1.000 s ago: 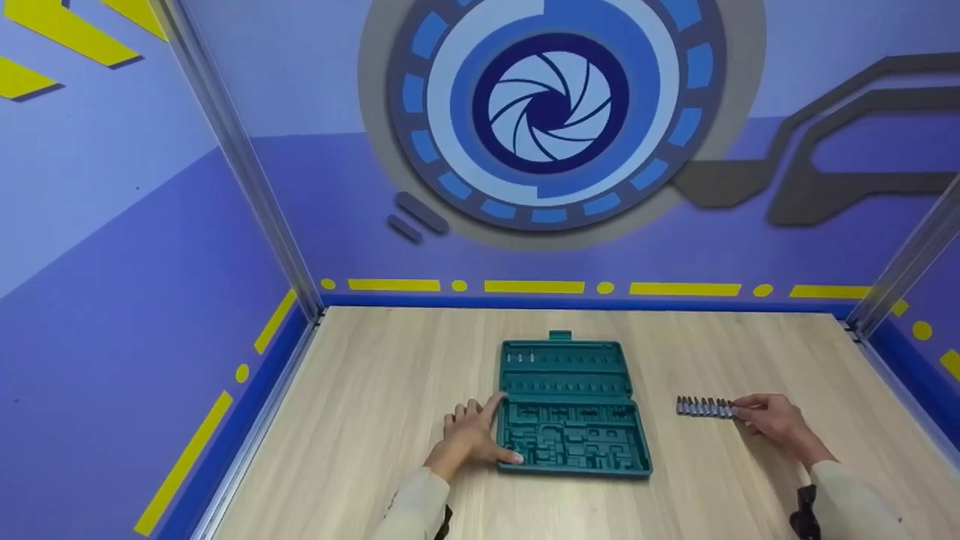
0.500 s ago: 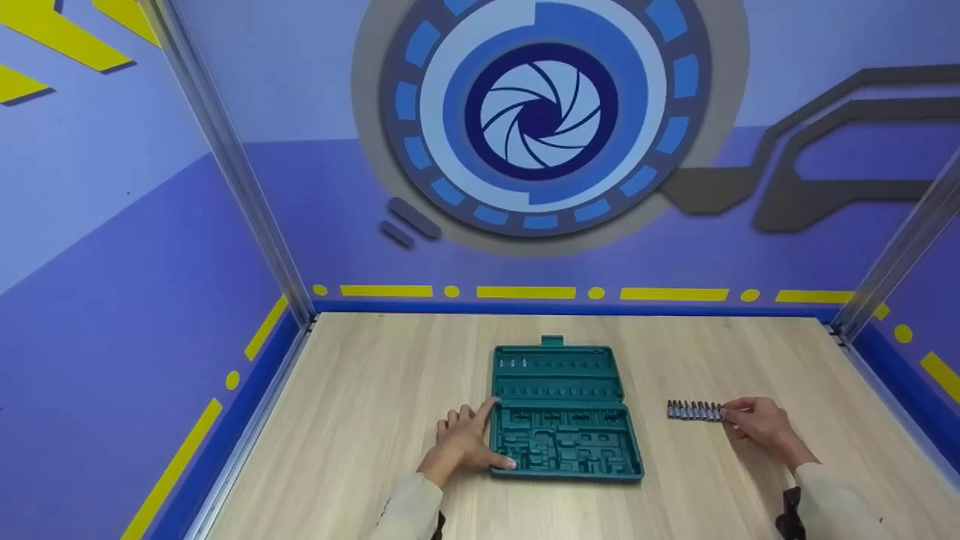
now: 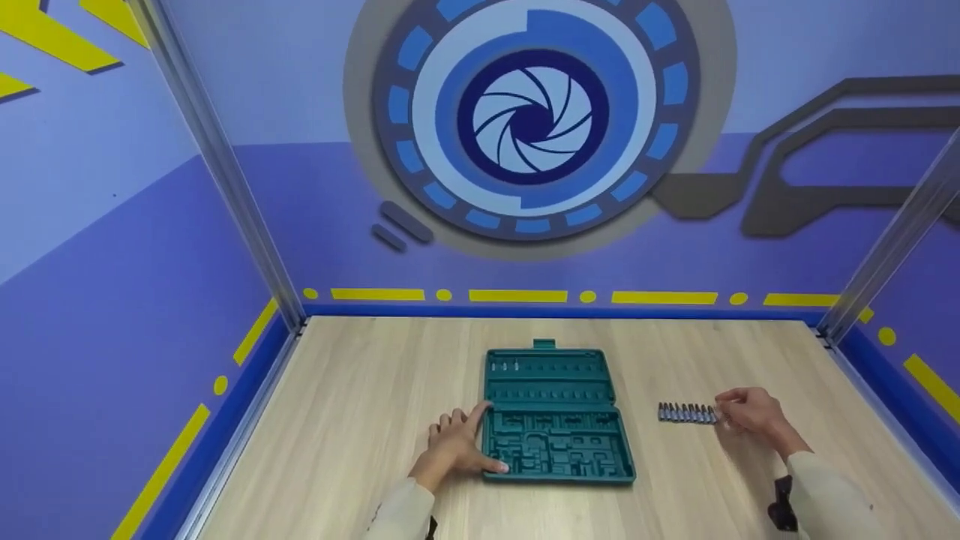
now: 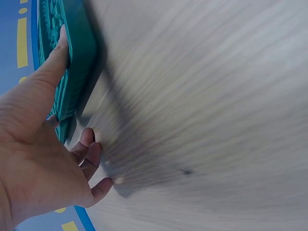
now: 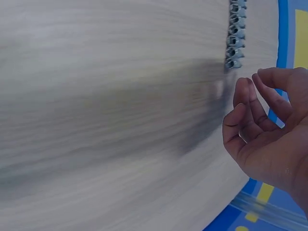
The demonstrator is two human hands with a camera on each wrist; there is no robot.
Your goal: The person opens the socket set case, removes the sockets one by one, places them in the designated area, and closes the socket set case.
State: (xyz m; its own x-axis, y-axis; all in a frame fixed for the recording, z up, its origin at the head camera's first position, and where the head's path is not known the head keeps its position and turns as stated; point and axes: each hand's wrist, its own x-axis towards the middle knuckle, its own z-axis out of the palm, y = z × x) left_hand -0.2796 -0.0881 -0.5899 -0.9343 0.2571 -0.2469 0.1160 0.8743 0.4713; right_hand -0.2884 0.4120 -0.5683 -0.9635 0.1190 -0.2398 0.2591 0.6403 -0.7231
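A green plastic tool case [image 3: 559, 416] lies unfolded on the table, its moulded compartments facing up. Three small silver pieces [image 3: 505, 367] stand in the far left slots of its lid. My left hand [image 3: 450, 446] rests along the case's left side. Its thumb [image 4: 58, 55] lies over the front left rim, the index finger touches near the hinge, and the other fingers are off the case. To the right, several silver bit sockets with dark tips [image 3: 686, 413] lie side by side in a row. My right hand [image 3: 754, 412] is at the row's right end, fingers loosely bent, with nothing visible between them.
The wooden table [image 3: 390, 375] runs to a blue and purple back wall [image 3: 300, 225]. Metal posts [image 3: 225, 165] stand at its back corners. Between the case and the row of bit sockets is a strip of table surface.
The whole head view has shifted slightly left and down. My right hand's fingertips have lifted a little from the row's end. The left hand keeps its place on the case.
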